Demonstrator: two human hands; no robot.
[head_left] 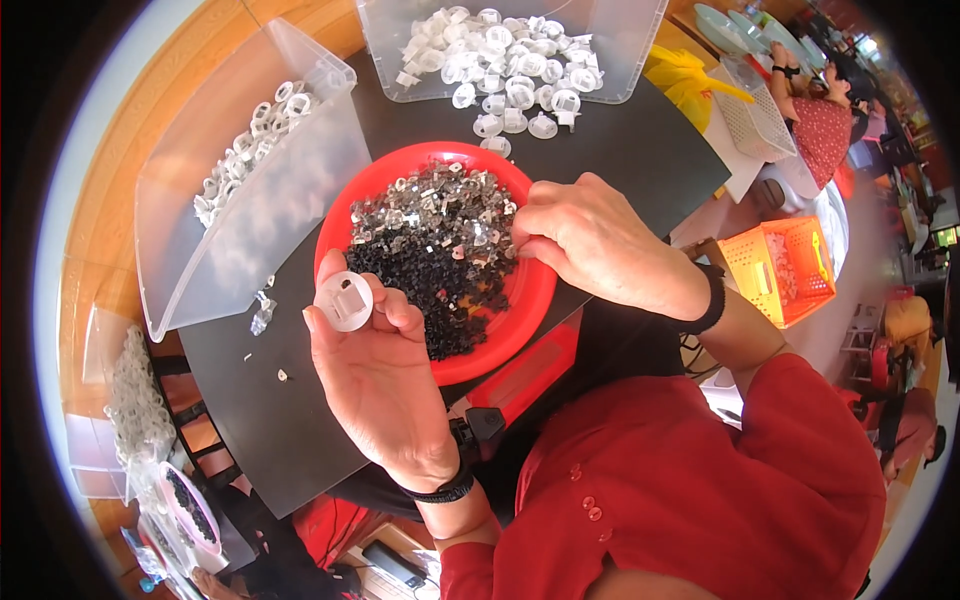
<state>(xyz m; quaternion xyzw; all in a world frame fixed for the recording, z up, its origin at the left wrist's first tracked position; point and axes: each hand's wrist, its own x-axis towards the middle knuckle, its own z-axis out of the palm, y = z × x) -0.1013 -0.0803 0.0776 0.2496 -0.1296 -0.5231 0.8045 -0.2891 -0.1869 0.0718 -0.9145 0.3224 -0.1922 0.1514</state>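
Note:
My left hand, palm up, holds a round white translucent plastic piece between thumb and fingers. A raised square shape and a small dark spot show on its face. Just right of it is a red round basin, heaped with small black parts on the near side and small silvery-clear parts on the far side. My right hand reaches over the basin's right rim, its fingers pinched together at the edge of the silvery parts. Whatever those fingertips hold is hidden.
A clear bin of white ring-like pieces stands at the left. Another clear bin at the back spills round white pieces onto the dark table. An orange basket is at the right. Other people are farther off.

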